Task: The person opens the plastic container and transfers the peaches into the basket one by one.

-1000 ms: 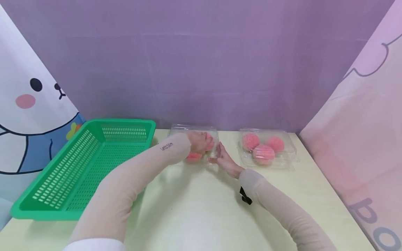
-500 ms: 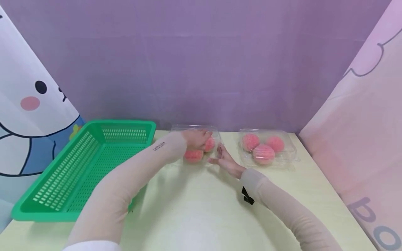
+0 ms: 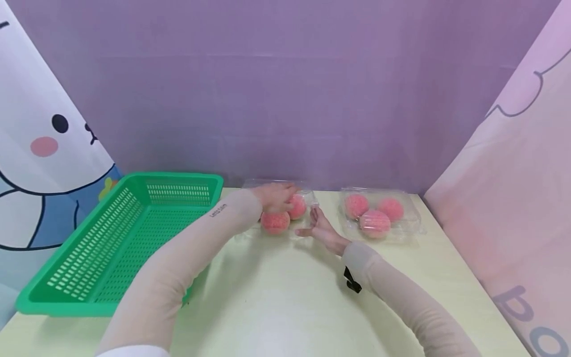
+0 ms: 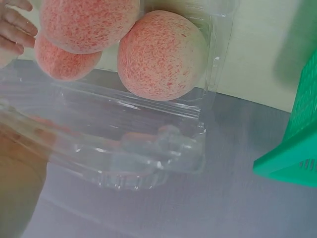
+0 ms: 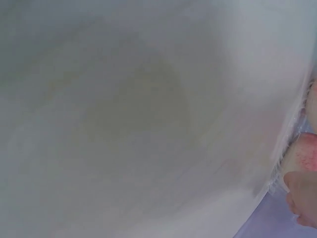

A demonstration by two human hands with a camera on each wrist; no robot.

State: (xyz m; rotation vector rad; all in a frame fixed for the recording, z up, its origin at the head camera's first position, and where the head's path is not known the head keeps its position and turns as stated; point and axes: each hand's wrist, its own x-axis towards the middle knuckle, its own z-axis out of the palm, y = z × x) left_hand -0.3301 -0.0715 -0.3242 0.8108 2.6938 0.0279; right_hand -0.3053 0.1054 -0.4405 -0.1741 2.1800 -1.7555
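An open clear plastic clamshell box (image 3: 247, 182) stands at the back middle of the table with peaches inside. One peach (image 3: 275, 223) sits at its front, another (image 3: 297, 206) behind to the right. The left wrist view shows three speckled peaches (image 4: 161, 54) below the raised lid (image 4: 124, 129). My left hand (image 3: 275, 195) reaches over the box with fingers stretched to the right, holding nothing. At the box's right front corner, my right hand (image 3: 324, 230) rests with fingers extended along the side and thumb spread apart. A pale blur fills most of the right wrist view.
To the right stands a second clear clamshell box (image 3: 408, 218) with three peaches (image 3: 374, 224). A green plastic basket (image 3: 151, 248) takes up the left side of the table (image 3: 285, 297). A purple cloth (image 3: 285, 99) hangs right behind the boxes.
My left hand has drawn back slightly to the left off the peaches, so the front peach shows whole. The right hand stays at the box's corner.
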